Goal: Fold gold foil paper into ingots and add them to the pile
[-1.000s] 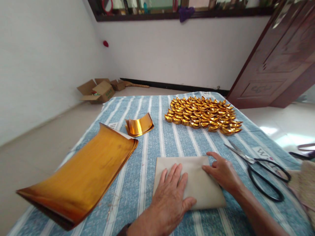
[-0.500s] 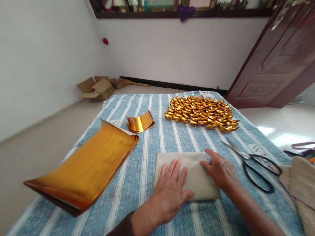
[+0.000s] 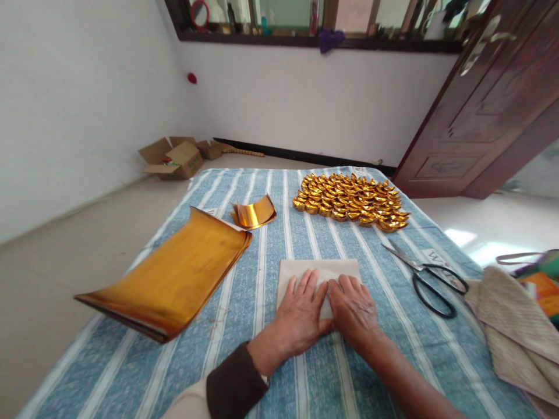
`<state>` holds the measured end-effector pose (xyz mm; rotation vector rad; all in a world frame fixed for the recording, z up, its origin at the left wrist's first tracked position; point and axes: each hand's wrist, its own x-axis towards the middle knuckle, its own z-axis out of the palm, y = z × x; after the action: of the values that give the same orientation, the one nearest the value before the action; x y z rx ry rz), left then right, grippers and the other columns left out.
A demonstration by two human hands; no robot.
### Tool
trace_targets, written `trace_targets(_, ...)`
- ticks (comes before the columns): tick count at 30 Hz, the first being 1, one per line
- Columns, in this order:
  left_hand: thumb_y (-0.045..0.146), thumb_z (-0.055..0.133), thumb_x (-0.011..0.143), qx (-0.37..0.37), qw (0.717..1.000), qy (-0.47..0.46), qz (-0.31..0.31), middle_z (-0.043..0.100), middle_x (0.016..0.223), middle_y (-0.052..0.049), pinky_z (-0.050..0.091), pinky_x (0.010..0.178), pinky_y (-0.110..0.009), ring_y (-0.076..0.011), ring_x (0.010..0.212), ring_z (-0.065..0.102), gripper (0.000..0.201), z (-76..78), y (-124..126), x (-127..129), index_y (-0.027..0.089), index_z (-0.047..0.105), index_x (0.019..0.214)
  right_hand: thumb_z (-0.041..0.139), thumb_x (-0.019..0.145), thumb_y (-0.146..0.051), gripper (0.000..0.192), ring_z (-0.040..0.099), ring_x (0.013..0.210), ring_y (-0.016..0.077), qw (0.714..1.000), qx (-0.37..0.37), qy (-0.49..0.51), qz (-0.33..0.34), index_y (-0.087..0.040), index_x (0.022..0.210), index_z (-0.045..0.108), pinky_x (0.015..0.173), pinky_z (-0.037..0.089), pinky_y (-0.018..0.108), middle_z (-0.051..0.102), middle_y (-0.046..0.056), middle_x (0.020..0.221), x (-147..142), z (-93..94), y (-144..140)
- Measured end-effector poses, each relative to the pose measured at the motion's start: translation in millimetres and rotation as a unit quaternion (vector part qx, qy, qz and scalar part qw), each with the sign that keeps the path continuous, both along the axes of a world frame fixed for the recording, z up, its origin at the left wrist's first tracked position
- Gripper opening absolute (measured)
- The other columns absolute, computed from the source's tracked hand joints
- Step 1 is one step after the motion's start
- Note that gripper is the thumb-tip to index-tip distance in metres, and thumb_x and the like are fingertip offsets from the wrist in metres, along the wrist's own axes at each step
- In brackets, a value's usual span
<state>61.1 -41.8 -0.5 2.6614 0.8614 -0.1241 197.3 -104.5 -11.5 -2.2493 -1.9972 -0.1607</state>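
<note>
A folded beige sheet of paper point(image 3: 321, 269) lies flat on the blue striped cloth point(image 3: 271, 244) in front of me. My left hand point(image 3: 301, 314) presses palm down on its left half, fingers spread. My right hand point(image 3: 354, 311) lies flat beside it on the right half, the two hands touching. Neither hand grips anything. The near edge of the paper is hidden under my hands.
A stack of gold foil sheets point(image 3: 174, 276) curls up at the left. A small curved gold piece point(image 3: 254, 213) lies behind it. Several folded gold ingots point(image 3: 349, 201) are laid out at the back. Black scissors point(image 3: 425, 276) lie at the right, woven mats point(image 3: 510, 326) beyond them.
My right hand has slid left from the paper's right edge to lie next to my left hand. The camera has pulled back and tilted up a little.
</note>
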Motion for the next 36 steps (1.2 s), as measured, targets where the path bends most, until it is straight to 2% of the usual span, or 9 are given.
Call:
trace_targets(2,0.061,0.044,0.091,0.008,1.000,0.002,-0.009,0.017,0.158,-0.021,0.012,0.116,-0.058,-0.0339,0.147,0.010,0.076,-2.4,0.7,-1.4,0.014,0.029,0.150,0.049,0.095,-0.022,0.014,0.055,0.095,0.0257,1.000,0.028,0.009,0.008,-0.021,0.100,0.063,0.079,0.037,0.036,0.063,0.007,0.097,2.2,-7.2,-6.4)
trace_targets(5,0.066,0.039,0.091,0.020,1.000,0.006,-0.019,0.018,0.158,-0.021,0.011,0.116,-0.057,-0.0340,0.147,0.010,0.080,-6.6,2.6,-3.2,0.013,0.029,0.150,0.052,0.094,-0.028,0.027,0.053,0.107,0.0274,0.996,0.079,-0.001,0.027,-0.018,0.119,0.058,0.089,0.039,0.038,0.061,0.011,0.114,8.1,-21.6,-14.0)
trace_targets(10,0.073,0.033,0.088,0.023,0.999,0.018,-0.037,0.013,0.159,-0.020,0.009,0.116,-0.056,-0.0334,0.148,0.007,0.088,-8.2,6.4,-6.4,0.012,0.026,0.151,0.053,0.093,-0.041,0.045,0.049,0.116,0.0311,0.992,0.114,-0.020,0.055,-0.013,0.128,0.053,0.094,0.041,0.044,0.056,0.015,0.127,14.0,-36.5,-19.7)
trace_targets(18,0.063,0.036,0.091,-0.033,0.997,0.052,-0.045,0.009,0.160,-0.020,0.008,0.117,-0.052,-0.0303,0.148,0.001,0.082,6.5,12.9,-8.0,0.009,0.020,0.151,0.051,0.093,-0.047,0.054,0.048,0.121,0.0329,0.995,0.072,-0.006,0.064,-0.013,0.133,0.051,0.098,0.040,0.047,0.054,0.017,0.133,17.1,-32.0,-24.6)
trace_targets(22,0.058,0.045,0.090,-0.041,0.996,0.061,-0.058,0.005,0.160,-0.019,0.007,0.117,-0.052,-0.0292,0.148,-0.001,0.083,5.2,16.4,-9.1,0.010,0.017,0.152,0.049,0.093,-0.047,0.056,0.044,0.127,0.0335,0.996,0.050,0.014,0.068,-0.012,0.138,0.048,0.105,0.035,0.050,0.049,0.017,0.140,19.7,-35.4,-28.7)
trace_targets(30,0.063,0.048,0.086,-0.042,0.995,0.068,-0.060,0.004,0.160,-0.019,0.006,0.117,-0.050,-0.0293,0.148,-0.001,0.090,6.0,17.8,-9.6,0.011,0.017,0.151,0.049,0.091,-0.039,0.056,0.036,0.138,0.0304,0.994,-0.009,0.077,0.071,-0.013,0.141,0.045,0.114,0.026,0.051,0.041,0.017,0.149,29.8,-34.4,-36.5)
trace_targets(36,0.062,0.052,0.085,-0.042,0.996,0.058,-0.062,0.005,0.160,-0.019,0.006,0.117,-0.050,-0.0288,0.148,-0.001,0.091,2.7,20.0,-9.8,0.011,0.017,0.152,0.052,0.087,-0.037,0.058,0.034,0.140,0.0300,0.992,-0.021,0.124,0.023,-0.017,0.140,0.046,0.115,0.024,0.053,0.041,0.014,0.149,54.5,-33.0,-51.0)
